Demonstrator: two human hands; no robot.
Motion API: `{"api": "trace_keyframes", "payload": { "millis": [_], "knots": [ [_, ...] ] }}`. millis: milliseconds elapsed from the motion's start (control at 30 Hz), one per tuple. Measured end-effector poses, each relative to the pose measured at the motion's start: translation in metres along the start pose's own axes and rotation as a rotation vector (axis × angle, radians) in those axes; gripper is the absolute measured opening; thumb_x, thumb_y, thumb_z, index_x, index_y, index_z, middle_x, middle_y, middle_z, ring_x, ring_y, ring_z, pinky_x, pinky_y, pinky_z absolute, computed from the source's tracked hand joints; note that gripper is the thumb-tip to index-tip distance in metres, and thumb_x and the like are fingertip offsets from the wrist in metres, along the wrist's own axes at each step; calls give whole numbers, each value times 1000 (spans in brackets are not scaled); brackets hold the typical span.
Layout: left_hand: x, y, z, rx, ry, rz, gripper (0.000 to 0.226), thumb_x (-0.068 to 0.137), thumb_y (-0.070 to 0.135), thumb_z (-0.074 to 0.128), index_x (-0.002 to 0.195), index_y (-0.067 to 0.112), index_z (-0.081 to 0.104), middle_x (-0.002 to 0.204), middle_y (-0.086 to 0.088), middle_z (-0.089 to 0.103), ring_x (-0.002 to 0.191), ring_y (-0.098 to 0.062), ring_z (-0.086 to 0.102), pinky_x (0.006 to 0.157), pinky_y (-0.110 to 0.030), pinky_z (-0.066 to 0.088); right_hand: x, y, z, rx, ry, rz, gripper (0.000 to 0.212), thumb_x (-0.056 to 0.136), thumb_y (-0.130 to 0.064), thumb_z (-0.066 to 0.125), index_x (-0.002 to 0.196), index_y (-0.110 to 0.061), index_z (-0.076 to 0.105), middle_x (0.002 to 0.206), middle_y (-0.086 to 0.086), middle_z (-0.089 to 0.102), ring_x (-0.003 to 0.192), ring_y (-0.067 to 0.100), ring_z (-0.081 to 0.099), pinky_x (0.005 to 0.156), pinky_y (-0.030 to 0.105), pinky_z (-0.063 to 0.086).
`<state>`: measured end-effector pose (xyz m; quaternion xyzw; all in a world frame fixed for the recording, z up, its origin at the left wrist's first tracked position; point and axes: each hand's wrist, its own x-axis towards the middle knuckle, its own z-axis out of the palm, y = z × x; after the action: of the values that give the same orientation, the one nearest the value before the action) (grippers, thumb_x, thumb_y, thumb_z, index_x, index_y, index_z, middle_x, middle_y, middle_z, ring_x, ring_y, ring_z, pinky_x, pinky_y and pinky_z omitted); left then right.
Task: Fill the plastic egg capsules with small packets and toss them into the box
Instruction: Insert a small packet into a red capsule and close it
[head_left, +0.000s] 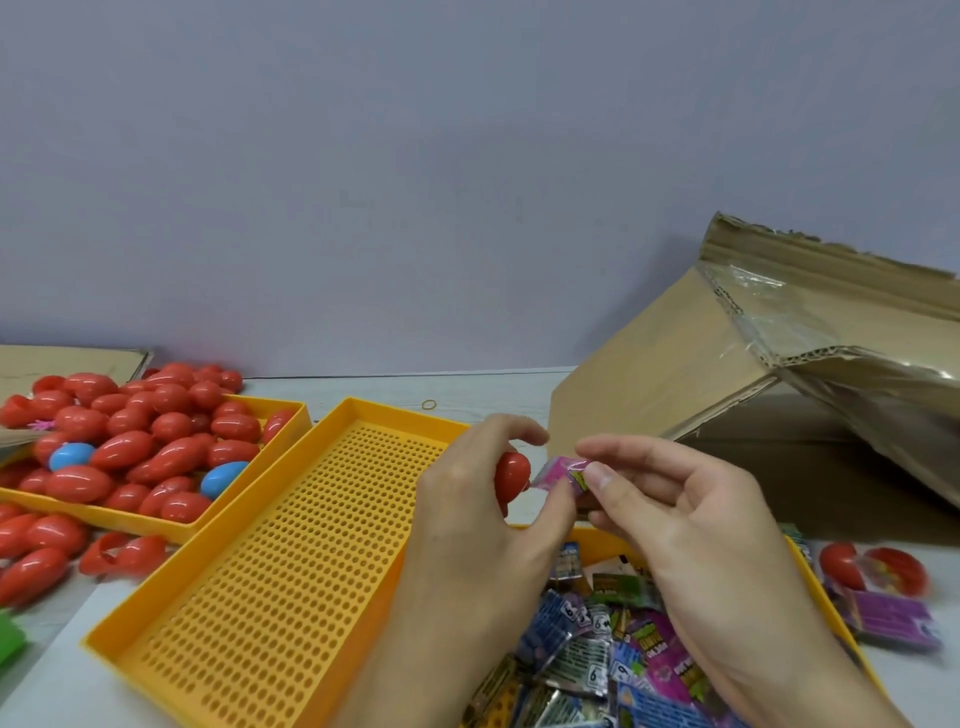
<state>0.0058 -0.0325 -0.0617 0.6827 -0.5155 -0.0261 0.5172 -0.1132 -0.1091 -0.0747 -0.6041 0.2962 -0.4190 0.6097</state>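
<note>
Pale wall (415, 156) fills the background above a light table (395, 387). At the right, well apart from the hands, stands the cardboard box (675, 374), its mouth facing the person. A heaped tray of red eggs (130, 441) sits at the left, an empty yellow tray (291, 545) in the middle, and a tray of packets (597, 639) lies under the hands. The left hand (467, 499) grips a red egg (511, 475), which seems to open rightward. The right hand (691, 499) pinches a pink packet (561, 475), whose long axis points left, its tip touching the egg. Pushing straight left should seat it.
</note>
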Motion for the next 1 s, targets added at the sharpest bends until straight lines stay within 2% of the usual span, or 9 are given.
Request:
{"api": "trace_keyframes", "payload": {
  "millis": [233,367,467,567,633,700,800,933,1000],
  "knots": [
    [1,-1,1,-100,8,-54,6,87,30,71,91,31,67,69,21,56,59,-3,50,55,-10,37,1,-3,2,57,-13,-35,30,88,-5,66,94,-31,77,92,-3,77,86,9,73,65,16,54],
    [1,2,3,-211,11,-93,4,91,34,68,89,30,67,69,7,60,55,-4,51,51,-14,40,1,-4,2,60,-23,-21,28,88,-1,66,95,-25,78,91,-1,77,87,12,73,66,17,55],
    [2,4,4,-272,37,-136,4,91,29,63,89,30,67,81,10,67,67,-5,61,54,-10,44,0,-5,2,51,-40,-11,30,87,3,66,97,-23,77,90,0,77,85,14,74,66,16,54],
    [3,4,4,-333,47,-168,9,89,21,65,85,27,69,75,14,67,64,-1,59,53,-9,43,-1,-5,1,29,-47,-10,30,85,3,68,97,-23,77,88,1,77,83,15,74,67,14,54],
    [3,4,3,-358,39,-192,11,86,15,68,85,25,69,74,13,68,62,-1,61,54,-8,43,-1,-6,2,43,-51,2,25,83,-1,71,96,-22,78,89,1,77,85,15,74,68,15,54],
    [4,4,3,-375,35,-203,14,84,12,71,88,25,70,73,6,69,61,-2,62,54,-9,44,-2,-8,2,74,-70,20,19,79,-17,73,95,-25,78,91,2,77,87,14,74,67,18,55],
    [3,3,2,-350,23,-193,23,83,6,70,93,27,68,74,-4,69,58,-3,61,54,-12,46,-3,-10,4,78,-100,27,30,68,-41,69,95,-31,77,92,1,77,89,13,73,66,22,55],
    [2,2,2,-316,-3,-184,29,84,5,69,98,30,65,72,-2,68,57,-3,58,53,-14,46,-5,-15,5,25,-96,-27,31,64,-49,68,89,-33,77,86,-4,76,82,5,70,64,16,52],
    [1,1,2,-304,-17,-192,30,85,7,70,100,32,64,71,-1,66,57,-6,57,54,-17,47,-6,-16,5,-58,-96,-66,31,64,-53,66,87,-35,76,83,-6,75,79,4,68,65,21,51]
  ]
}}
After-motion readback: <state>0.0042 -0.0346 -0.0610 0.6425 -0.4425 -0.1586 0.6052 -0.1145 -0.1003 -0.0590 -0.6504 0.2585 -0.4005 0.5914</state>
